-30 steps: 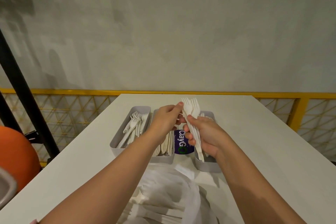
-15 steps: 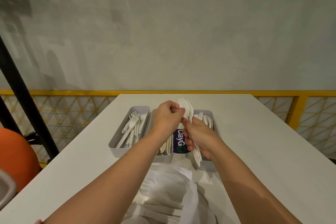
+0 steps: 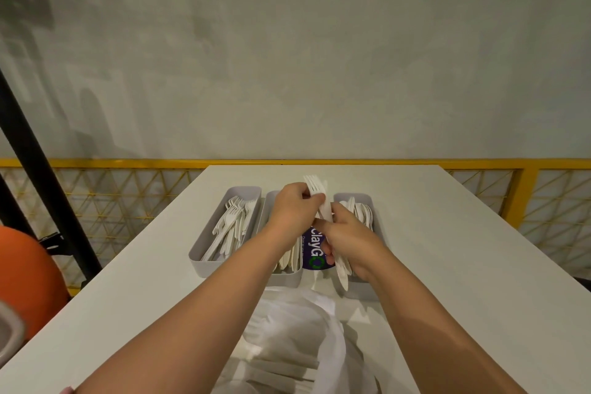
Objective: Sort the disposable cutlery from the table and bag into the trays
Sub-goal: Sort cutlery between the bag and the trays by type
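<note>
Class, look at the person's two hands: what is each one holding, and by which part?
Both hold one bundle of white forks. The left hand pinches it just below the tines; the right hand grips the handles lower down.
</note>
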